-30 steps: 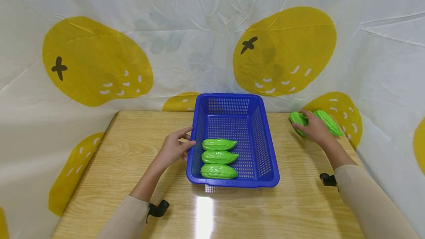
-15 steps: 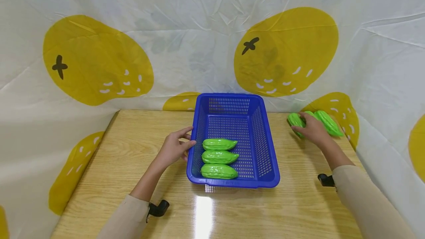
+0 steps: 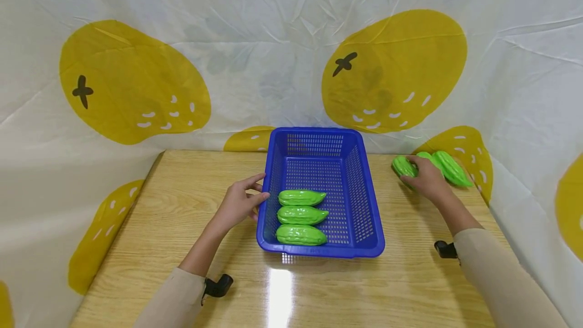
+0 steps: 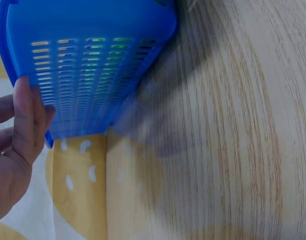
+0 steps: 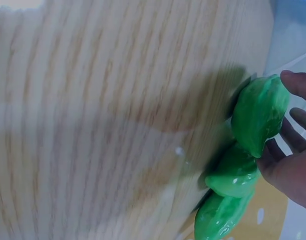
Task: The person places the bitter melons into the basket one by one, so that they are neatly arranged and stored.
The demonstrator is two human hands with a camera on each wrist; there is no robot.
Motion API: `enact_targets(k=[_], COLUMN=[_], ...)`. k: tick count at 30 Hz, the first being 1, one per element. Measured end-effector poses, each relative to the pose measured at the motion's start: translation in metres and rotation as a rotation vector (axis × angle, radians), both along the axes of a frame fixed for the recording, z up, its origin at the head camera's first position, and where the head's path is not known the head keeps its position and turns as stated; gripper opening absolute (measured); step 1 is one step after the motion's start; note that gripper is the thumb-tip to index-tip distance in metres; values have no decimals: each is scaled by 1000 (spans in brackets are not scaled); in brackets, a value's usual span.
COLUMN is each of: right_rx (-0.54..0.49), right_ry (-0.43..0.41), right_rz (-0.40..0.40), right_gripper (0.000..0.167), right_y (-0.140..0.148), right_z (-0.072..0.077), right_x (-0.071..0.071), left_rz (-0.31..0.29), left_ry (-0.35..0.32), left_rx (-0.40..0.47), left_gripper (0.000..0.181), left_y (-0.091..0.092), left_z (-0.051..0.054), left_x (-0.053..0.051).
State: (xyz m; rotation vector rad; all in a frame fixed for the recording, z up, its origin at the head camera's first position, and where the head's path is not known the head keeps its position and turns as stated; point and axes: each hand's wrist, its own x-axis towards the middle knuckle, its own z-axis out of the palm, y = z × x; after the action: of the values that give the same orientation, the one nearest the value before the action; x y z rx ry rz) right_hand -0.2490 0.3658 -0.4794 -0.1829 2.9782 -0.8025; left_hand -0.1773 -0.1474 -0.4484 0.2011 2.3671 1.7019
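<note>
Nearest us, at btm of the head view, we note the wood-grain table (image 3: 346,292) w/ a patch of glare, plus two beige sleeves (image 3: 505,272), each w/ a black wrist fitting (image 3: 218,286). Next out stands the blue basket (image 3: 319,252), perforated, approx. centre; inside we count 3 green gourds (image 3: 302,214), lying crosswise in a row at its near L part. The L hand (image 3: 239,201) is at the basket's L rim — thumb and index at the top edge, other fingers against the outer wall below; we record it as holding the rim. Farther out, at the table's far R, the R hand (image 3: 428,178) grips the held gourd (image 3: 403,166) btwn thumb and fingers, well apart from the basket; whether it bears on the table we can't tell. Just beside it, to the R, lie 2 loose gourds (image 3: 453,170) — one partly hidden by the hand. Furthest back we see a white cloth (image 3: 264,80), creased, printed w/ lg. yellow fruit (image 3: 393,70).
</note>
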Motion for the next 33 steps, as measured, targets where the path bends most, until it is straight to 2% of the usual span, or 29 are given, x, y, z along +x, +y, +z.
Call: enact_targets(k=[8,14,24,33], right_rx=[-22,-36,-86,-86], right_ry=[86,73,72,68], right_rz=[-11,-52,-79,-96], right_gripper=[63,61,71,73], right_y=[-7,-10,-13,-14], right_z=[-6,-13,-24,-25], right_x=[4,4,2,4], left_rz=[1,4,-2,1], left_ry=[-5,-7,-3,5], left_rx=[-6,-1,12,10], left_gripper=[59,59,60,59], left_y=[0,0,0,0], left_z=[-2,-1,-1,-1], left_x=[-1,0,0,-1])
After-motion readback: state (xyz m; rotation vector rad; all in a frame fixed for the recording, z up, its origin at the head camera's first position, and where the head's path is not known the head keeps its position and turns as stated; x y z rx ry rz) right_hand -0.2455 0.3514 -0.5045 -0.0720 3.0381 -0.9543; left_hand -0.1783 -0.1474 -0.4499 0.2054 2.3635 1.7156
